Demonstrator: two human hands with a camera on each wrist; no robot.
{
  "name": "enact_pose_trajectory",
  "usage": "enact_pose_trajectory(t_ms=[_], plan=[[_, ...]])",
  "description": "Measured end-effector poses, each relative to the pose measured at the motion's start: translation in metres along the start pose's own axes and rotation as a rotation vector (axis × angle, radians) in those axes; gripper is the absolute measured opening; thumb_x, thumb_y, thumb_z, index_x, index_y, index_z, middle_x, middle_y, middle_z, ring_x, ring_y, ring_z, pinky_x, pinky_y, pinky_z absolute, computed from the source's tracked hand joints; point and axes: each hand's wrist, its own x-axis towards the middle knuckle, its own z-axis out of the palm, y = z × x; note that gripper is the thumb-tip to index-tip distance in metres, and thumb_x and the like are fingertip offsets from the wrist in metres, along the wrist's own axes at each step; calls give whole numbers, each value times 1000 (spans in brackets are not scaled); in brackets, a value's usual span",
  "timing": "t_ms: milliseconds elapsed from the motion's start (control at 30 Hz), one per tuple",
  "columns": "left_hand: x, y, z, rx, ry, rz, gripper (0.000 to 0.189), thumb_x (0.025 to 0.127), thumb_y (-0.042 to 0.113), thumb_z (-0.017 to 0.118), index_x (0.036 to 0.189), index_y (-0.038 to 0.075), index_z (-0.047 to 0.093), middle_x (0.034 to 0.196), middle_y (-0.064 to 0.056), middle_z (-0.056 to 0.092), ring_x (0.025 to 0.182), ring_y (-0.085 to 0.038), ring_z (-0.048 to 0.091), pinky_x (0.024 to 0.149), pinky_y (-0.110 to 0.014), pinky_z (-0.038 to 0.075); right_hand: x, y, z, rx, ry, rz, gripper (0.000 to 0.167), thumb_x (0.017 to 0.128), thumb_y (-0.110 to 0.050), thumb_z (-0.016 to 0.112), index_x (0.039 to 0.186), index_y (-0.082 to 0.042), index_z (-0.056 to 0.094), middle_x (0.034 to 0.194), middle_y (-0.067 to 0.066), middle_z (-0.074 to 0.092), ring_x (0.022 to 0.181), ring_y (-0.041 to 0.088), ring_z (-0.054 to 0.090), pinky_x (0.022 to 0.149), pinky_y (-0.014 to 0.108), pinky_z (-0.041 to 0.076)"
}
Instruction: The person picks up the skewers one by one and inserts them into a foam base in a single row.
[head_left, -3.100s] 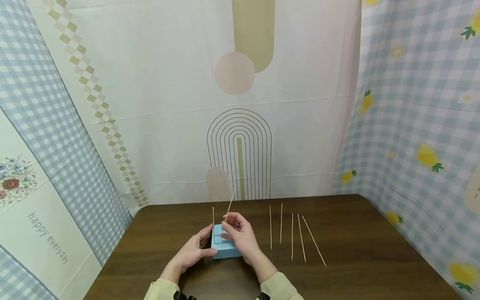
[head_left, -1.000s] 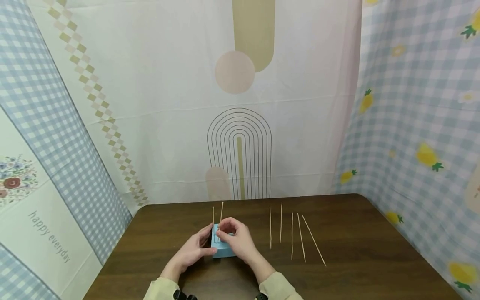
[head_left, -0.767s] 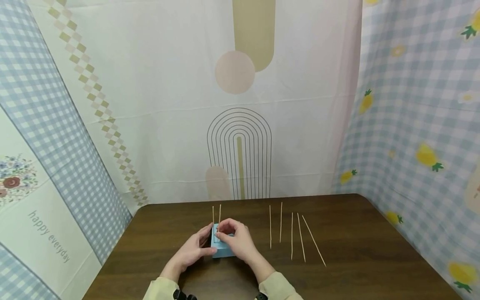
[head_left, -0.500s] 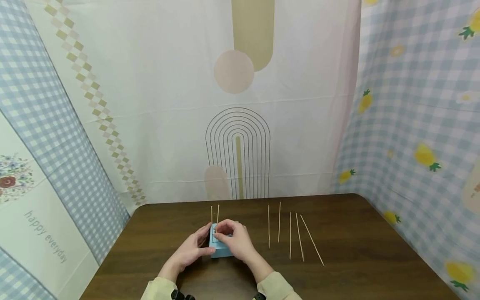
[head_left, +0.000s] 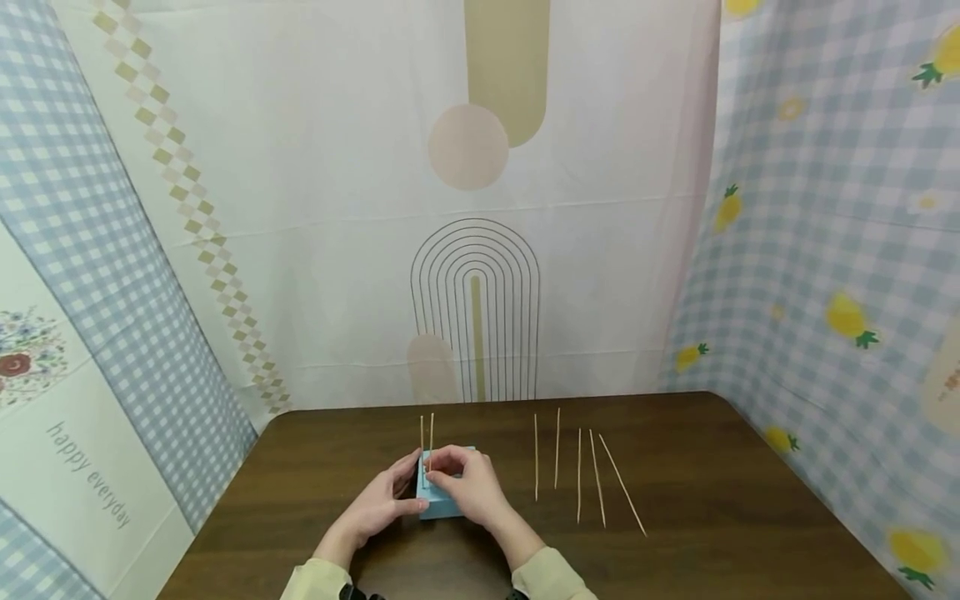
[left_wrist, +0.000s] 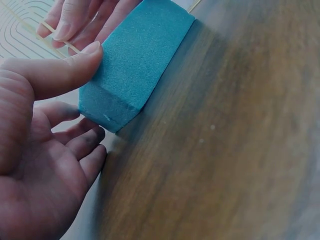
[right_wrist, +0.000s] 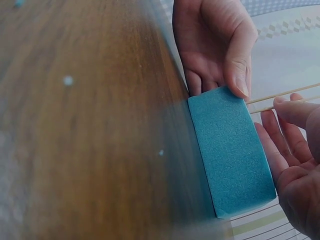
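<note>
A light blue foam block (head_left: 442,508) lies on the table with a thin wooden stick (head_left: 422,433) upright at its left end. My left hand (head_left: 381,502) grips that end, thumb at the front corner and fingers along the left side; the left wrist view shows the thumb on the block's edge (left_wrist: 140,55). Just right of the first stick, my right hand (head_left: 474,490) pinches a second stick (head_left: 431,437) low down, close over the block's top. Both sticks run nearly parallel in the right wrist view, where the pinching thumb and fingertips (right_wrist: 282,106) show.
Several loose wooden sticks (head_left: 579,477) lie apart on the brown table (head_left: 712,500), right of the block. A patterned cloth (head_left: 360,250) hangs behind the table's back edge, with checked cloth (head_left: 825,250) on the right side.
The second stick was tilted to the right over the block; now it stands almost upright beside the first. My right hand has moved left with it. The left hand keeps its grip.
</note>
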Motion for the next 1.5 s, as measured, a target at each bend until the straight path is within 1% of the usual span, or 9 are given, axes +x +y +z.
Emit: enact_pose_trajectory(t_ms=[233, 367, 533, 667, 933, 1033, 1200, 1300, 1500], plan=[[0, 4, -2, -8, 3, 6, 91, 96, 14, 80, 166, -7, 25, 172, -30, 23, 157, -49, 24, 125, -61, 22, 3, -2, 0, -2, -2, -13, 10, 95, -12, 83, 103, -16, 81, 100, 1, 80, 90, 8, 71, 82, 27, 57], [-1, 5, -2, -10, -5, 6, 91, 97, 15, 80, 166, -7, 25, 172, -30, 23, 157, -50, 24, 125, -62, 23, 2, -1, -1, -10, -7, -4, 9, 95, -12, 83, 103, -16, 81, 100, -2, 80, 91, 7, 71, 83, 27, 57], [-2, 3, 1, -11, -13, 1, 91, 98, 16, 79, 166, -7, 25, 171, -32, 22, 156, -52, 24, 124, -63, 23, -1, 0, 0, -24, -9, 6, 8, 95, -14, 84, 102, -17, 81, 99, -3, 80, 91, 8, 71, 83, 27, 57], [-3, 1, 2, -15, -10, 4, 90, 98, 15, 79, 166, -7, 25, 171, -32, 22, 156, -52, 25, 124, -63, 24, -2, 2, 1, -31, -11, 6, 7, 96, -15, 83, 102, -18, 81, 100, -2, 80, 91, 7, 71, 84, 28, 57], [-4, -1, 1, -11, -15, 13, 90, 98, 15, 79, 166, -7, 24, 171, -32, 22, 156, -51, 25, 123, -62, 25, -3, -2, 2, -36, -28, 17, 7, 97, -12, 81, 102, -16, 81, 100, -3, 80, 92, 7, 71, 83, 28, 57], [-4, -1, 2, -14, -15, 13, 90, 98, 15, 79, 166, -8, 24, 171, -32, 22, 156, -51, 25, 123, -62, 25, -5, -3, 2, -30, -30, 21, 7, 97, -12, 81, 102, -16, 81, 101, -1, 80, 93, 8, 71, 84, 28, 57], [-4, -2, 2, -9, -15, 11, 91, 98, 16, 79, 166, -8, 24, 171, -31, 23, 156, -51, 25, 123, -63, 25, -6, -1, 2, -31, -34, 10, 7, 96, -12, 81, 102, -16, 80, 100, -5, 79, 92, 6, 71, 84, 28, 57], [-4, -2, 2, 4, -12, 8, 91, 98, 16, 79, 166, -8, 24, 171, -31, 24, 156, -51, 26, 124, -61, 24, -5, 1, 2, -12, -37, 3, 11, 95, -9, 82, 105, -13, 80, 99, -7, 78, 90, 6, 70, 83, 27, 57], [-1, -1, 1, -2, -4, 13, 91, 97, 14, 80, 165, -10, 25, 171, -32, 23, 156, -51, 25, 124, -61, 23, 0, 2, 0, 63, -44, 1, 24, 93, -1, 82, 115, -8, 78, 101, 2, 78, 90, 9, 73, 85, 25, 58]])
